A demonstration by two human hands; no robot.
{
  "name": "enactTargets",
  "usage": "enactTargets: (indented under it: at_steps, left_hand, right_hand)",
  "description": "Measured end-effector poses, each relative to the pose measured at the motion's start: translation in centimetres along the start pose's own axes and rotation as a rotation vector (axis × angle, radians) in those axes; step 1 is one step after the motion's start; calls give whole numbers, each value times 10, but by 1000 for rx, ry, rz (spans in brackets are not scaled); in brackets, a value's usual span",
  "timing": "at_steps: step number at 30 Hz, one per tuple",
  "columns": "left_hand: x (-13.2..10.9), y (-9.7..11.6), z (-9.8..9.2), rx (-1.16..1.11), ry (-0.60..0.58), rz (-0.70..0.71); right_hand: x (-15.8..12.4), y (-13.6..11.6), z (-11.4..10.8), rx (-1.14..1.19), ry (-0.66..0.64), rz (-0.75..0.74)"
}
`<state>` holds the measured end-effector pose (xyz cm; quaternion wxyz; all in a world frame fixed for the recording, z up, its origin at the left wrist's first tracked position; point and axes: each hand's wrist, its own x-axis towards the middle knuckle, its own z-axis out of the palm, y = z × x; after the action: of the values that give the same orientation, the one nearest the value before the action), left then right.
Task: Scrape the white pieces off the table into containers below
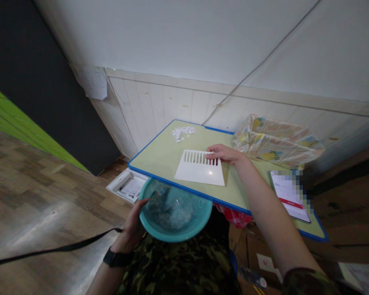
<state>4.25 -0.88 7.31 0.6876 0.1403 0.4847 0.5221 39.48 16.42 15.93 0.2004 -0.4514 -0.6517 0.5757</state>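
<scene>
My left hand (135,221) grips the left rim of a turquoise plastic basket (176,236), which sits at my lap just under the table's front edge. Inside the basket lies a heap of clear and whitish small pieces (175,209), too blurred to name. My right hand (223,153) is closed on the right upper corner of a white slotted sheet (199,174). A row of long narrow slots runs along the sheet's far side. The sheet is over the pale green table (153,153); whether it rests flat or is slightly raised, I cannot tell.
Small white pieces (181,133) lie scattered at the table's far left corner. A fabric-lined basket (273,143) stands at the back right, a tablet-like device (290,196) nearer me. A white open box (127,184) is on the floor at left; a wall closes off the back.
</scene>
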Motion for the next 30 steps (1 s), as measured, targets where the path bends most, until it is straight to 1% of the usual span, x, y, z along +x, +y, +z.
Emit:
enactTargets:
  at_steps: [2, 5, 9, 13, 15, 20, 22, 24, 30]
  left_hand:
    - [1, 0, -1, 7, 4, -1]
    - [1, 0, -2, -3, 4, -3]
    - [0, 0, -1, -2, -4, -3]
    - [-2, 0, 0, 12, -2, 18]
    - [-2, 0, 0, 12, -15, 16]
    - [-1, 0, -1, 12, 12, 11]
    - [-1, 0, -1, 17, 19, 13]
    - [-1, 0, 0, 19, 19, 10]
    - [-1, 1, 4, -2, 3, 20]
  right_hand:
    - [-2, 3, -6, 27, 3, 12]
    - [-6, 6, -12, 29, -32, 34]
    - [-8, 5, -11, 18, -78, 36]
    - [-7, 4, -9, 29, -86, 10]
    - [-5, 6, -10, 42, -41, -3]
    - [8, 18, -13, 145, 209, -39]
    - [13, 23, -13, 148, 253, -29]
    - [16, 24, -11, 134, 249, -16]
    - [15, 16, 1, 82, 124, 2]
